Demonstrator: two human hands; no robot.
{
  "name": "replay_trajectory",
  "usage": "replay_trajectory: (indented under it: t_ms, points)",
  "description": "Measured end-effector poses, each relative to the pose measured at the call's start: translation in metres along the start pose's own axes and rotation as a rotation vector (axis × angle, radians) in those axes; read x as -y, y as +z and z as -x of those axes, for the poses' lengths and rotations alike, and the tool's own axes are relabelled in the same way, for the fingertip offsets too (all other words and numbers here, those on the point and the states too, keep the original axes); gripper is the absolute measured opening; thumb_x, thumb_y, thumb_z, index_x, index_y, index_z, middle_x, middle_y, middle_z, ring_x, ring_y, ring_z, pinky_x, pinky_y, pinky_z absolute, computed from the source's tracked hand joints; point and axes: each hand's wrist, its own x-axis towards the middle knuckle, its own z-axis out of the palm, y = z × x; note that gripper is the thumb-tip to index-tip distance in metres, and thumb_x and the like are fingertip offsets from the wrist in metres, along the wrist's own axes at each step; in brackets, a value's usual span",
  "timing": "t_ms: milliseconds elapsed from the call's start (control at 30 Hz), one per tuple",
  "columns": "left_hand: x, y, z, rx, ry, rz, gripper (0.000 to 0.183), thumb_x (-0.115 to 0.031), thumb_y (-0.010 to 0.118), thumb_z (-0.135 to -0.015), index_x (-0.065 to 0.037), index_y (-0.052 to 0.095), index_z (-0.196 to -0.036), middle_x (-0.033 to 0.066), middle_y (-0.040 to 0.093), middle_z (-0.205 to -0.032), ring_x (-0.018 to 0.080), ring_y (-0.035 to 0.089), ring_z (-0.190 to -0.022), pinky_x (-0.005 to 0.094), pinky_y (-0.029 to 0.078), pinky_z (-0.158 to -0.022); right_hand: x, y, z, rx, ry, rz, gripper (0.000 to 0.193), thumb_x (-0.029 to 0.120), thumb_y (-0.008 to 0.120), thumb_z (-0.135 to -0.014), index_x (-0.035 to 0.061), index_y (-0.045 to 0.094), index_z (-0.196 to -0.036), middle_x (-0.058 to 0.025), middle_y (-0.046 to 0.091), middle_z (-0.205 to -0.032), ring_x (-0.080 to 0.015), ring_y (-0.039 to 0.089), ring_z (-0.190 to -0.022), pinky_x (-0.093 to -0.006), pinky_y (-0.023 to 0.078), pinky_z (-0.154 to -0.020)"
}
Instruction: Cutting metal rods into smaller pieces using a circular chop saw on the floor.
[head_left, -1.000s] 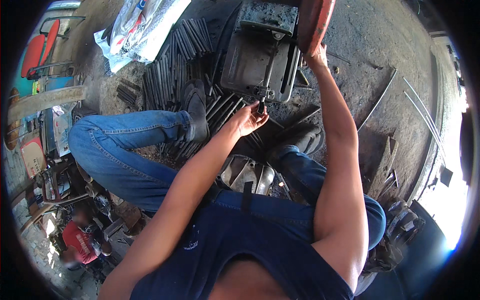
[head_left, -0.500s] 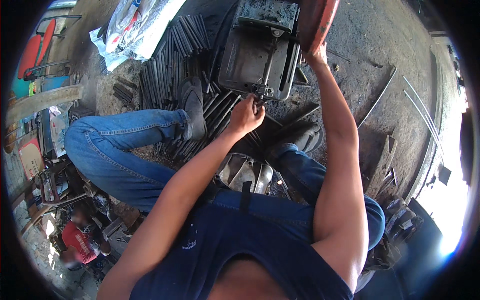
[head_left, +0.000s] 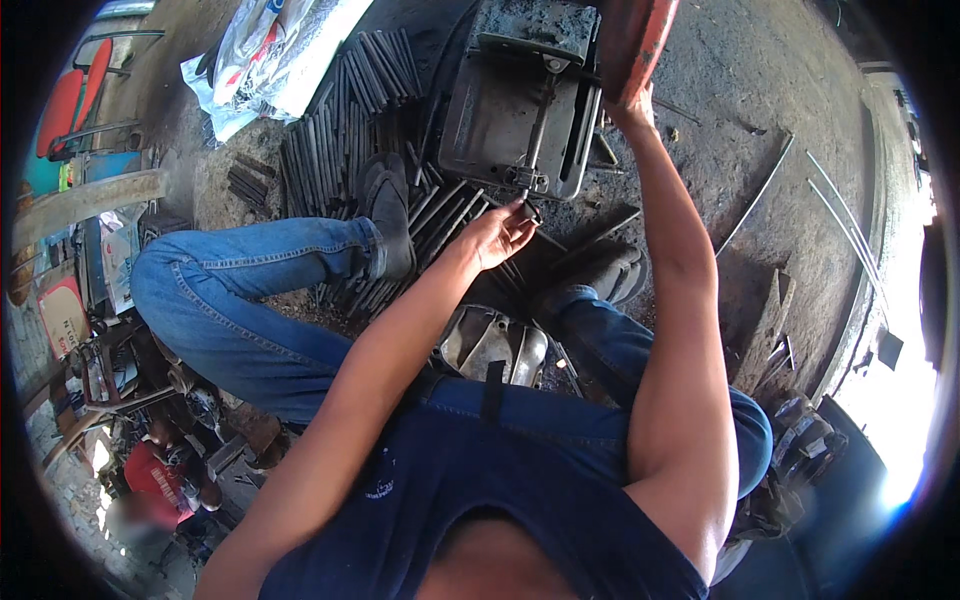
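Note:
A metal cut-off saw (head_left: 488,125) stands on the ground before me, with a clamp screw (head_left: 541,125) running along its base. My left hand (head_left: 498,236) is at the near end of this screw, its fingers and thumb closed around a small dark crank handle (head_left: 532,214). At the saw's right side, my right hand (head_left: 630,112) grips the lower end of a worn red guard (head_left: 640,50); part of its fingers is hidden behind the guard. The guard cuts off at the picture's top edge.
Many dark cut rods (head_left: 325,150) lie in a pile left of the saw, beside a white plastic sack (head_left: 270,70). A ribbed metal casing (head_left: 492,345) sits between my legs. Long thin rods (head_left: 757,195) lie at the right. A person in a red shirt (head_left: 155,483) is at the lower left.
My left hand has turned at the crank, its fingers now looser and lower, with the handle showing more. The right hand and red guard stay in place.

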Motion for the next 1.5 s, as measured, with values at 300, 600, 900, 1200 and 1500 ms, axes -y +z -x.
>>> replay_trajectory:
  t_ms: [300, 600, 900, 1200, 1500]
  points:
    - [0.010, 0.011, 0.004, -0.366, 0.907, -1.399, 0.017, -0.019, 0.069, -0.087, -0.006, 0.060, -0.092, 0.0068, 0.068, -0.079, 0.0193, 0.069, -0.070, 0.0324, 0.054, -0.061, -0.003, 0.003, 0.000, 0.012, -0.015, 0.068, 0.016, 0.011, 0.055, -0.079, 0.0115, 0.069, -0.087, -0.0114, 0.065, -0.092, -0.0298, 0.063, -0.094, -0.0488, 0.037, -0.087]
    - [-0.011, 0.002, 0.008, 0.002, 0.068, -0.245, 0.044, -0.044, 0.047, -0.099, -0.002, 0.056, -0.111, 0.0152, 0.066, -0.107, 0.0240, 0.067, -0.099, 0.0325, 0.057, -0.072, -0.002, 0.003, -0.001, 0.042, -0.014, 0.097, 0.019, 0.011, 0.056, -0.078, 0.0141, 0.070, -0.090, -0.0121, 0.065, -0.090, -0.0297, 0.063, -0.092, -0.0478, 0.036, -0.088]
    - [0.005, 0.008, 0.032, -0.085, 0.993, -1.805, 0.026, -0.027, 0.069, -0.086, -0.005, 0.057, -0.091, 0.0106, 0.061, -0.074, 0.0192, 0.061, -0.064, 0.0304, 0.047, -0.054, 0.000, 0.002, 0.001, -0.006, -0.040, 0.088, 0.019, 0.011, 0.055, -0.079, 0.0140, 0.070, -0.090, -0.0114, 0.065, -0.089, -0.0297, 0.064, -0.090, -0.0481, 0.037, -0.088]
    - [-0.009, 0.007, 0.009, -0.039, -0.071, -0.083, 0.042, -0.041, 0.049, -0.099, -0.001, 0.061, -0.093, 0.0151, 0.068, -0.094, 0.0262, 0.067, -0.092, 0.0280, 0.058, -0.060, 0.001, 0.002, -0.001, -0.024, -0.040, 0.100, 0.018, 0.012, 0.054, -0.082, 0.0140, 0.070, -0.090, -0.0107, 0.065, -0.089, -0.0296, 0.064, -0.087, -0.0483, 0.037, -0.086]
    - [0.029, 0.013, 0.003, -0.319, 0.466, -0.730, 0.024, -0.034, 0.069, -0.089, -0.012, 0.061, -0.089, 0.0033, 0.064, -0.080, 0.0167, 0.067, -0.075, 0.0271, 0.057, -0.060, 0.002, -0.001, 0.000, -0.018, -0.049, 0.095, 0.017, 0.011, 0.055, -0.080, 0.0133, 0.069, -0.089, -0.0098, 0.065, -0.090, -0.0284, 0.064, -0.090, -0.0482, 0.036, -0.086]
